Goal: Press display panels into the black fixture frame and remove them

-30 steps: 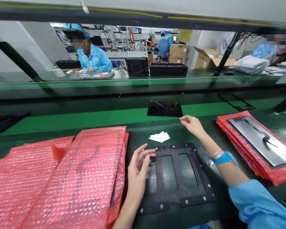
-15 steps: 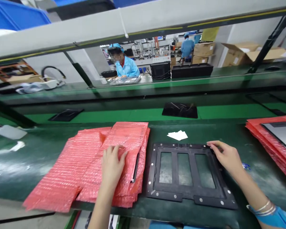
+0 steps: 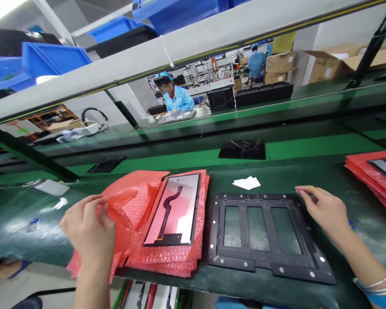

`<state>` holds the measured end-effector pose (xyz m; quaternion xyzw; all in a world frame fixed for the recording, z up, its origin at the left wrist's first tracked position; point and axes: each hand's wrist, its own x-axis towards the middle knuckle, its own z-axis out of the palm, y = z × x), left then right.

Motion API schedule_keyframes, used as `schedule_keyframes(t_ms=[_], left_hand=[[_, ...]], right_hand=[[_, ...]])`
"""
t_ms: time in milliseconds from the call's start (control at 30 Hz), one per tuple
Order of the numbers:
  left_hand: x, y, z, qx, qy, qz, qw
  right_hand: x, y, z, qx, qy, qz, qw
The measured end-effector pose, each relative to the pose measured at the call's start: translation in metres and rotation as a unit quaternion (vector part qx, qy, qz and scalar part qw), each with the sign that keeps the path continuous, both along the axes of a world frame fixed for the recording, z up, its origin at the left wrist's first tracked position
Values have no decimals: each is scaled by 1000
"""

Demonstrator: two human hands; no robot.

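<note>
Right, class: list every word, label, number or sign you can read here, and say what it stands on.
Nothing can be read.
Cardboard boxes: pale labels, too small to read.
White paper slips: no print shows.
Screen panel, by the left hand gripping red bubble wrap: no markings.
Black frame, at the right hand: no markings.

Bright overhead light, edges warped
</note>
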<state>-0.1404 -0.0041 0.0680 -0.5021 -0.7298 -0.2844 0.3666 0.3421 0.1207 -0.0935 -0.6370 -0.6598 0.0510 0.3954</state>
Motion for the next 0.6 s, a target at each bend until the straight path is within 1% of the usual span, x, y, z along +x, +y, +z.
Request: schedule_keyframes(t_ms=[67,133,200,300,367,400,467,533,600], left_hand=[[-7,-6,4,-4,-30,20,999],[-16,-8,0,-45,-97,37,994],[-27,-4,-13,-102,-169,42,979],[-47,4,-40,-175,-253,34,951],[-61,8,-55,-207,-297,34,932],[-68,8,-60,-211,-309,42,926],[-83,7,-65,-200,-317,77,924],[-100,4,-65,-188,-315,135,921],[-117,1,-64,-197,-318,191,908]], right_hand=[[1,0,-1,-11,-5,-6,1000],[2,0,-1,-21,-6,-10,1000],[2,1,-2,-32,-4,-12,999],[3,2,-3,-42,0,-19,999],[4,3,-4,-45,5,-25,999],[5,4,-4,-46,8,-28,999],[7,4,-4,-52,13,-35,998],[9,6,-3,-66,20,-48,996],[11,7,-2,-90,33,-62,993]])
